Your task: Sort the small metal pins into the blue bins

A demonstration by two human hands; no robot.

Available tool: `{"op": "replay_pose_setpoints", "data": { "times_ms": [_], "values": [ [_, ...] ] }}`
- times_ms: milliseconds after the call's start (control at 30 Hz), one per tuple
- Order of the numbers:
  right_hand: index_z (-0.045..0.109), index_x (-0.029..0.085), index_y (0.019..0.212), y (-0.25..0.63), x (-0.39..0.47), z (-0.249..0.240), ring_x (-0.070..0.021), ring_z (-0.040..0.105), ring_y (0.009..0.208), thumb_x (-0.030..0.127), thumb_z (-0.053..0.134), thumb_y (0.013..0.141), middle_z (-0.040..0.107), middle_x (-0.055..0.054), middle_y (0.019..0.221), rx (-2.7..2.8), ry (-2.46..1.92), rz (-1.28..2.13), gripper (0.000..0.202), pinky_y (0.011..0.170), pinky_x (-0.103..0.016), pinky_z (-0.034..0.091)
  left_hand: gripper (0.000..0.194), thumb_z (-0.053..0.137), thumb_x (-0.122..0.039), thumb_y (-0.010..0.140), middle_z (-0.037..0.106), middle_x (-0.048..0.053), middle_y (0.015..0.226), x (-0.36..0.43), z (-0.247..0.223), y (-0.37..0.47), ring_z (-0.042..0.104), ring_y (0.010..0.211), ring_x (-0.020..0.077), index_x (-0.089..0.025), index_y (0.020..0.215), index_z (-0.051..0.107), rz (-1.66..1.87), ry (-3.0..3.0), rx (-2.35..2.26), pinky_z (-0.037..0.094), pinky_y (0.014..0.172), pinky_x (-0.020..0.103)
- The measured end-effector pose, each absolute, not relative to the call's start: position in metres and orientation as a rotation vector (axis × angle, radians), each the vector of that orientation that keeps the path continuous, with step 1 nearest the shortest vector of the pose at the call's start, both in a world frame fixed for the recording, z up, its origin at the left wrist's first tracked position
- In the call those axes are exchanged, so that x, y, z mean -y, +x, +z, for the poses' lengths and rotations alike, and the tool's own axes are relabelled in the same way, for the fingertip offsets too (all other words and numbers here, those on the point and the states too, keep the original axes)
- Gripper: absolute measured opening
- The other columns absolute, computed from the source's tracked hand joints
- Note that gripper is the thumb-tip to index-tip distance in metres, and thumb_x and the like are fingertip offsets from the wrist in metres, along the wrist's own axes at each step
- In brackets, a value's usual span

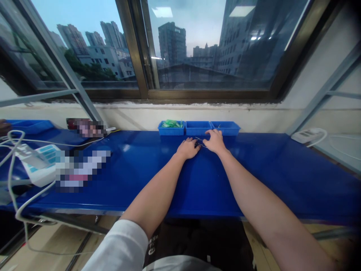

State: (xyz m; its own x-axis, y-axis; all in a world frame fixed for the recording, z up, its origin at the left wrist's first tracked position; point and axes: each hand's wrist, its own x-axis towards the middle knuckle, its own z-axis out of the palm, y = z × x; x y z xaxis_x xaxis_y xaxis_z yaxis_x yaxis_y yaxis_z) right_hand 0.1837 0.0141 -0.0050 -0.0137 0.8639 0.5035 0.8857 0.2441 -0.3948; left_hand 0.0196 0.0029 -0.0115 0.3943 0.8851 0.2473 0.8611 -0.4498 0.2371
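Several thin, shiny, needle-like pieces (200,143) lie on the blue tabletop between my two hands; they are too small to name more exactly. My left hand (188,149) rests low on the table at their left, palm down, its fingers stretched forward and its thumb close to the pieces. On their other side is my right hand (216,141), with thumb and forefinger apart and nothing visible held between them. Its fingers reach in front of the right blue bin (231,128). The middle blue bin (198,128) stands just beyond both hands.
The left bin (171,130) holds green-wrapped pieces (172,124). A white corded device (307,135) sits at the right table edge. At left are a white power strip (45,162), cables, a phone-like screen, a blurred-out item and another person's hand (3,128).
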Motion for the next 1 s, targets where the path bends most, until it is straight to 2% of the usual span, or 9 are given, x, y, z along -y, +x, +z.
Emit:
{"op": "replay_pose_setpoints", "data": {
  "times_ms": [67,167,333,500,600,767,1000],
  "values": [
    [0.068,0.02,0.097,0.183,-0.012,-0.004,-0.0301,0.048,0.099,0.033,0.061,0.067,0.062,-0.011,0.099,1.947,-1.632,0.008,0.033,0.087,-0.045,0.041,0.044,0.041,-0.042,0.089,0.051,0.015,0.133,-0.004,-0.012,0.019,0.042,0.128,0.0292,-0.016,0.123,0.054,0.539,2.558,-1.593,0.033,0.105,0.044],
    [0.07,0.02,0.091,0.184,-0.011,-0.004,-0.0298,0.052,0.096,0.033,0.064,0.066,0.065,-0.011,0.095,2.033,-1.687,0.078,0.028,0.083,-0.042,0.043,0.04,0.043,-0.038,0.089,0.05,0.015,0.134,-0.006,-0.012,0.018,0.043,0.128,0.0278,-0.017,0.121,0.055,0.574,2.515,-1.591,0.035,0.104,0.041],
    [0.071,0.02,0.079,0.186,-0.012,-0.008,-0.0224,0.061,0.082,0.018,0.058,0.069,0.069,-0.009,0.085,2.014,-1.624,0.211,0.017,0.073,-0.031,0.045,0.035,0.046,-0.036,0.089,0.058,0.013,0.124,-0.007,-0.012,0.016,0.051,0.118,0.026,-0.017,0.115,0.058,0.634,2.501,-1.57,0.042,0.097,0.037],
    [0.069,0.019,0.072,0.187,-0.016,-0.013,-0.0206,0.062,0.073,0.011,0.056,0.069,0.068,-0.007,0.074,1.994,-1.614,0.228,0.016,0.068,-0.029,0.044,0.032,0.045,-0.037,0.089,0.062,0.011,0.114,-0.007,-0.012,0.016,0.057,0.108,0.025,-0.018,0.11,0.059,0.66,2.515,-1.554,0.046,0.091,0.036],
    [0.069,0.019,0.072,0.187,-0.018,-0.014,-0.0208,0.062,0.076,0.013,0.058,0.072,0.068,-0.008,0.076,1.999,-1.598,0.2,0.013,0.072,-0.03,0.045,0.031,0.046,-0.038,0.088,0.063,0.01,0.112,-0.007,-0.012,0.016,0.058,0.106,0.0248,-0.019,0.109,0.06,0.656,2.505,-1.57,0.046,0.089,0.035],
    [0.07,0.019,0.077,0.188,-0.018,-0.017,-0.0227,0.06,0.086,0.028,0.059,0.079,0.065,-0.011,0.087,1.988,-1.629,0.089,0.014,0.081,-0.035,0.045,0.032,0.046,-0.039,0.089,0.062,0.011,0.113,-0.007,-0.013,0.016,0.059,0.105,0.0245,-0.018,0.11,0.06,0.639,2.502,-1.58,0.046,0.089,0.034],
    [0.066,0.017,0.079,0.185,-0.019,-0.016,-0.0219,0.058,0.091,0.027,0.05,0.085,0.063,-0.011,0.09,1.93,-1.527,0.08,0.019,0.086,-0.036,0.043,0.035,0.048,-0.035,0.089,0.058,0.013,0.124,-0.007,-0.012,0.018,0.052,0.118,0.0248,-0.016,0.117,0.057,0.752,2.494,-1.553,0.04,0.099,0.037]
  ]
}}
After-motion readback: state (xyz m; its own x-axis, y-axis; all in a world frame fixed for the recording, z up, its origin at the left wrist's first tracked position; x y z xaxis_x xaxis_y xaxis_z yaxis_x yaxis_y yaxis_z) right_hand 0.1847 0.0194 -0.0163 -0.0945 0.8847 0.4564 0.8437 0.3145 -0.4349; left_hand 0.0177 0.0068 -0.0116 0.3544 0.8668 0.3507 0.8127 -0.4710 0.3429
